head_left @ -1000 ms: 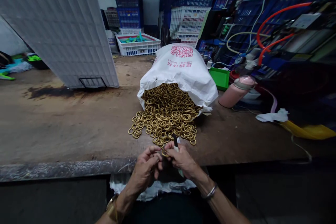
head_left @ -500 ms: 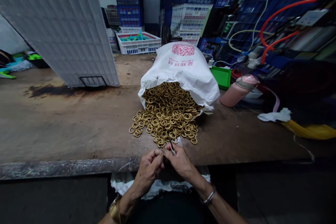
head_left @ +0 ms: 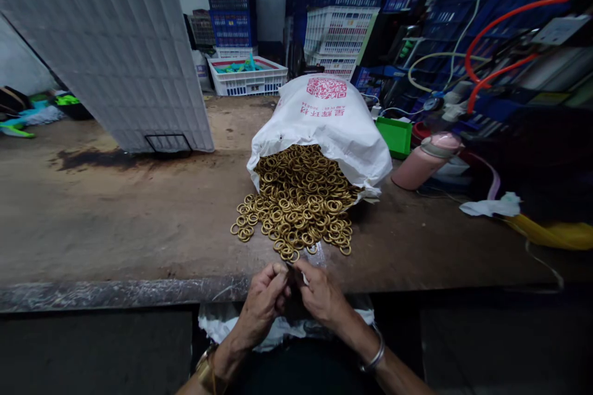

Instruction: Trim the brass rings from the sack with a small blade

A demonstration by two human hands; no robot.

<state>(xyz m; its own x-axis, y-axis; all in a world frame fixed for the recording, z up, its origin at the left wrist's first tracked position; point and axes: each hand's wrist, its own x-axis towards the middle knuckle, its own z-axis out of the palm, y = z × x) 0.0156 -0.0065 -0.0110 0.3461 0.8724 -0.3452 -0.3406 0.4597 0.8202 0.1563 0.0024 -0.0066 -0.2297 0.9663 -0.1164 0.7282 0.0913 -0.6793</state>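
My left hand (head_left: pixel 267 291) is closed in a pinch at the table's front edge; what its fingers hold is hidden. Beside it my right hand (head_left: pixel 321 294) is wrapped round a small thin tool, possibly a trimming knife, with a pale part (head_left: pixel 304 279) showing and a dark tip pointing at the left fingertips. The two hands almost touch. Just beyond them lies a heap of gold-coloured rings (head_left: pixel 296 216), spilling out of the mouth of a white woven sack (head_left: pixel 324 120) with red print.
A grey ribbed panel (head_left: pixel 139 62) stands on the wooden table (head_left: pixel 115 228) at the left. Right of the sack are a green tray (head_left: pixel 393 137), a pink bottle (head_left: pixel 426 162) and red hoses (head_left: pixel 472 62). Stacked blue crates (head_left: pixel 229 3) and a white crate (head_left: pixel 250 80) stand behind.
The tool in my right hand has swung from pointing up to pointing toward the left fingertips. My left hand has hardly moved. The whole view has shifted slightly.
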